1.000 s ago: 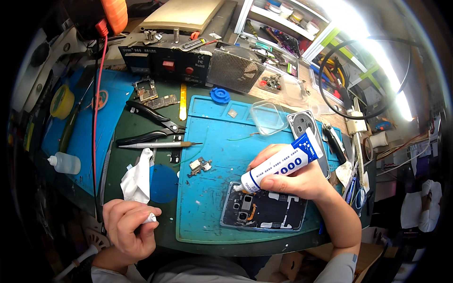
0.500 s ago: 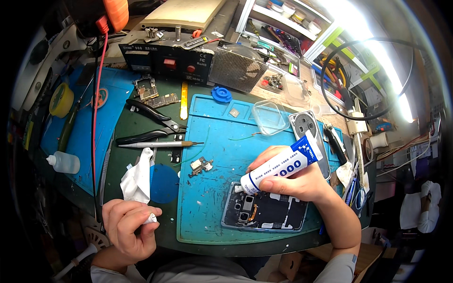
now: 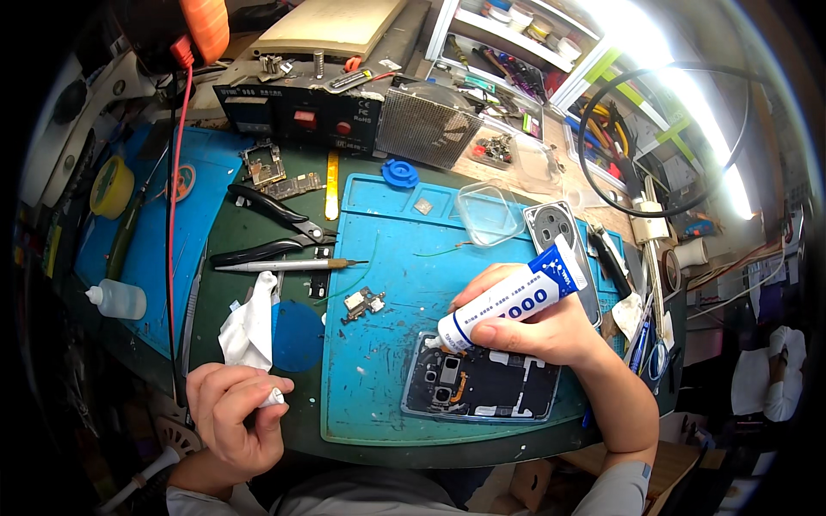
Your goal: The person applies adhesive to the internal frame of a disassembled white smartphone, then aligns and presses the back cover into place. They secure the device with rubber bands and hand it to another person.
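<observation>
My right hand (image 3: pixel 564 334) is closed around a white and blue glue tube (image 3: pixel 508 305), with the thumb pressed on its near side. The tube tilts down to the left, its nozzle at the upper left corner of an opened phone (image 3: pixel 490 383). Whether the tip touches the phone's edge, I cannot tell. This phone lies on a blue mat (image 3: pixel 361 404), its cameras and dark inner parts showing. At the lower left, my left hand (image 3: pixel 225 417) pinches a small white cap (image 3: pixel 273 397). A crumpled white tissue (image 3: pixel 248 331) sticks up just beyond its fingers.
Left of the mat lie black-handled cutters (image 3: pixel 271 245), a pen-like tool (image 3: pixel 284 265) and a dropper bottle (image 3: pixel 118 298). A small circuit board (image 3: pixel 363 304) rests on the mat. Behind are a clear plastic box (image 3: pixel 489 213), a phone back cover (image 3: pixel 555 228) and a black machine (image 3: pixel 301 120).
</observation>
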{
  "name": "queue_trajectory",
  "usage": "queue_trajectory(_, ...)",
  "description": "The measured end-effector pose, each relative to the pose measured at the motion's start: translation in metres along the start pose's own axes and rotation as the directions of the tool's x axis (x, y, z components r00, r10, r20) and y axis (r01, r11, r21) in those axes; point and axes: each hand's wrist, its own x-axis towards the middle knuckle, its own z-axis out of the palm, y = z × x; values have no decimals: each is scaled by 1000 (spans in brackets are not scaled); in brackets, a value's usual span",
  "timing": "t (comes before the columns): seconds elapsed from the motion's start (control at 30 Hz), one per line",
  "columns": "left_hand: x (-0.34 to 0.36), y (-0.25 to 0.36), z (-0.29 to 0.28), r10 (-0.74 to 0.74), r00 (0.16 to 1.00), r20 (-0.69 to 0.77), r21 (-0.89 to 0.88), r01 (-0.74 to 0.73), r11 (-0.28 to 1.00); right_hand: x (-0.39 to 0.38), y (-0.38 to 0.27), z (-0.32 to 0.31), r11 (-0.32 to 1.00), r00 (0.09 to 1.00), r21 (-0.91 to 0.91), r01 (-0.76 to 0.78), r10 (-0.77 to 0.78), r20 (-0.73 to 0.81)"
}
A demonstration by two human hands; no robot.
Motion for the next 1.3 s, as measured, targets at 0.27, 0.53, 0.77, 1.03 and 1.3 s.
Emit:
queue_trajectory(0.27,1,2,0,-8,1000,3,12,8,1000,0,12,-15,927,988,346,141,-110,-107)
queue_trajectory(0.53,-1,5,2,-43,999,4,14,42,999,-4,5,-33,564,875,734,378,41,-482)
queue_trajectory(0.77,-5,5,2,-70,997,26,-7,71,997,-17,-7,-41,826,933,521,214,-15,-360)
queue_trajectory(1.03,-4,6,0,-66,996,53,5,66,998,-27,6,-30,994,984,85,73,-58,-168)
queue_trajectory(1.3,-3,5,0,-73,995,66,6,72,997,-28,-6,-29,999,989,-34,-34,28,-144)
